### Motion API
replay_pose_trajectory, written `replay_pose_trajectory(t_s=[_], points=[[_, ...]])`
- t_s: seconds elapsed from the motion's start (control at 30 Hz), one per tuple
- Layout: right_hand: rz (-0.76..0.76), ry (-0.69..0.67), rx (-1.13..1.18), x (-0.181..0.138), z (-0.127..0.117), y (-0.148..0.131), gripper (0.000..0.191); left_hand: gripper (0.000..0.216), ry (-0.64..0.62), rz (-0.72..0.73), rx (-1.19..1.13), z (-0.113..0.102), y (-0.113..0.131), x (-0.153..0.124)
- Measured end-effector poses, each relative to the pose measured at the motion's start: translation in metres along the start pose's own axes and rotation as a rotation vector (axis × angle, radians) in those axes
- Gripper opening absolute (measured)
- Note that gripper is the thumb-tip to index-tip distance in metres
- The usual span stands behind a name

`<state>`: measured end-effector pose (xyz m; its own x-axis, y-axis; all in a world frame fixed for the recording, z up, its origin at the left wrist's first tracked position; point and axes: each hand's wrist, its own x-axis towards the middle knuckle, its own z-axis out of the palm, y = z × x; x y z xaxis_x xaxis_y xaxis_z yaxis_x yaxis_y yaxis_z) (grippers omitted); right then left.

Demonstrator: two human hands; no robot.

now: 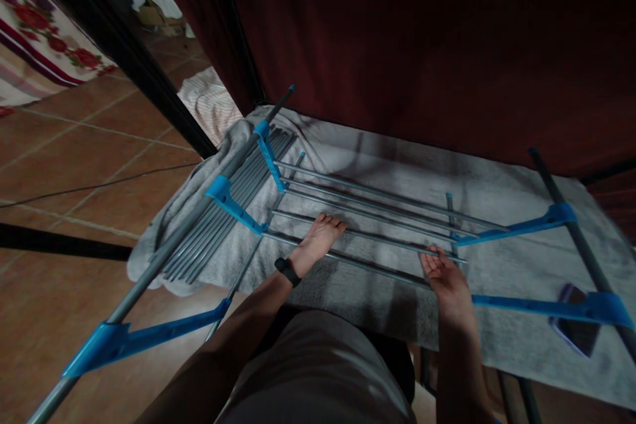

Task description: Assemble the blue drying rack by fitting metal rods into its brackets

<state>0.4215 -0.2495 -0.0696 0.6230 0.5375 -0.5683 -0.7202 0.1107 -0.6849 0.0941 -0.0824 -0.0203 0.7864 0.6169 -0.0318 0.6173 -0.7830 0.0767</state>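
Observation:
A metal frame of grey rods with blue plastic brackets lies over a grey cloth. My left hand, with a black band on the wrist, rests on the nearest rods, fingers curled over one. My right hand is closed round the end of the front rod near a blue bracket arm. A bundle of loose grey rods lies at the left of the cloth.
A dark red wall or curtain rises behind the cloth. A phone lies on the cloth at the right. Brown floor tiles spread to the left, with a striped cloth and a floral fabric farther back.

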Motion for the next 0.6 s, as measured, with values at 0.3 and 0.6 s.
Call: replay_pose_trajectory(t_s=[0.3, 0.6], points=[[0.011, 0.056, -0.015, 0.008, 0.002, -0.003, 0.021, 0.047, 0.056, 0.003, 0.076, 0.003, -0.014, -0.004], [-0.067, 0.06, -0.096, 0.013, 0.006, 0.002, 0.018, 0.042, 0.105, -0.015, 0.126, 0.015, -0.013, -0.004]])
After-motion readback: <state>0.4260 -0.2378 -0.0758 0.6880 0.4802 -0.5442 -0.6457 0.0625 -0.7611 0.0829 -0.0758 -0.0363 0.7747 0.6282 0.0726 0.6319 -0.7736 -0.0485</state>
